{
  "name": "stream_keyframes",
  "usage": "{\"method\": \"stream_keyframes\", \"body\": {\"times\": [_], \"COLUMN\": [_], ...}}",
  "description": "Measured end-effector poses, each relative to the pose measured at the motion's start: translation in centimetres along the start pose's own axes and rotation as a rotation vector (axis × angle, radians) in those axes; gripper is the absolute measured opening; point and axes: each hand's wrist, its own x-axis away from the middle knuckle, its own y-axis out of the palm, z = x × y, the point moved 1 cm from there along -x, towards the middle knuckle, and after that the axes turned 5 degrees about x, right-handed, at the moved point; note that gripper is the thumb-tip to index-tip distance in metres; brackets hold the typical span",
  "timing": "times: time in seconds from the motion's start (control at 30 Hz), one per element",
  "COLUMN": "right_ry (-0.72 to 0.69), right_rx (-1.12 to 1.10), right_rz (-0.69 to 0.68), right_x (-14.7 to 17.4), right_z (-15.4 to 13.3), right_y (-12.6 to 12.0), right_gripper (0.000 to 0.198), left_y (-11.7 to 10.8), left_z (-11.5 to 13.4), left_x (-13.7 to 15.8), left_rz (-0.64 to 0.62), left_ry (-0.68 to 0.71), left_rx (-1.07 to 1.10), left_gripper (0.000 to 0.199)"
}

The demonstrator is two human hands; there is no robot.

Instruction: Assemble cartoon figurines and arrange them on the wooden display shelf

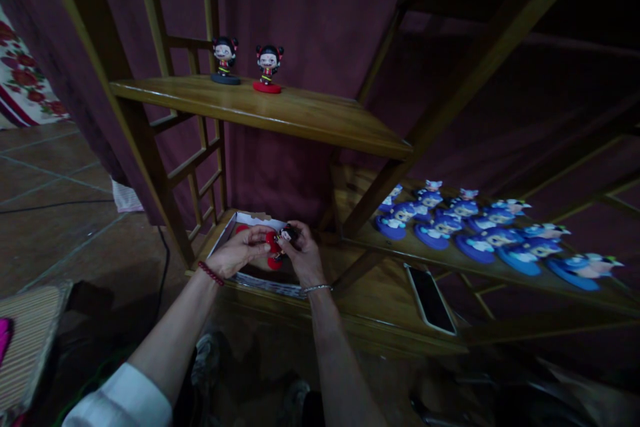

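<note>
Both my hands are closed on one small black-haired figurine (287, 234) with a red round base, held over a shallow cardboard box (257, 217). My left hand (243, 250), with a red bead bracelet at its wrist, pinches the base side. Around the head end are the fingers of my right hand (304, 253), which wears a pale bracelet. Another red base (274, 263) shows just below, inside the box, and a further red piece (241, 229) lies near its back left; my hands hide part of the contents.
Two similar figurines stand on the upper wooden shelf (320, 113), one on a dark base (225, 79), one on a red base (267, 87). Several blue-purple figurines (487, 240) fill the right shelf. A phone (431, 299) lies on the lower board. Wooden posts (380, 193) frame the shelves.
</note>
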Motion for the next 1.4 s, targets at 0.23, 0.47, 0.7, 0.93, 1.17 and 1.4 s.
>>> {"method": "stream_keyframes", "body": {"times": [0.23,0.47,0.7,0.93,1.17,1.4], "right_ry": [-0.034,-0.051,-0.099,-0.104,-0.102,-0.119], "right_rx": [0.052,0.056,0.122,0.160,0.167,0.190], "right_rz": [-0.007,-0.020,-0.008,-0.018,-0.022,0.000], "right_x": [0.03,0.04,0.07,0.11,0.21,0.16], "right_z": [-0.15,0.13,-0.24,-0.11,-0.09,-0.22], "right_y": [-0.01,-0.03,-0.01,-0.04,-0.06,-0.01], "right_gripper": [0.035,0.035,0.034,0.035,0.034,0.034], "left_y": [-0.35,-0.21,-0.49,-0.21,-0.03,0.02], "left_z": [-0.39,-0.43,-0.64,-0.48,-0.41,-0.40], "left_x": [-0.27,-0.34,-0.47,-0.43,-0.40,-0.39], "left_rz": [0.009,0.021,0.016,0.057,0.066,0.080], "left_ry": [-0.002,0.008,0.024,0.015,0.039,0.057], "left_rx": [0.012,0.013,0.016,-0.015,-0.001,-0.007], "left_gripper": [0.038,0.037,0.037,0.037,0.036,0.034]}}
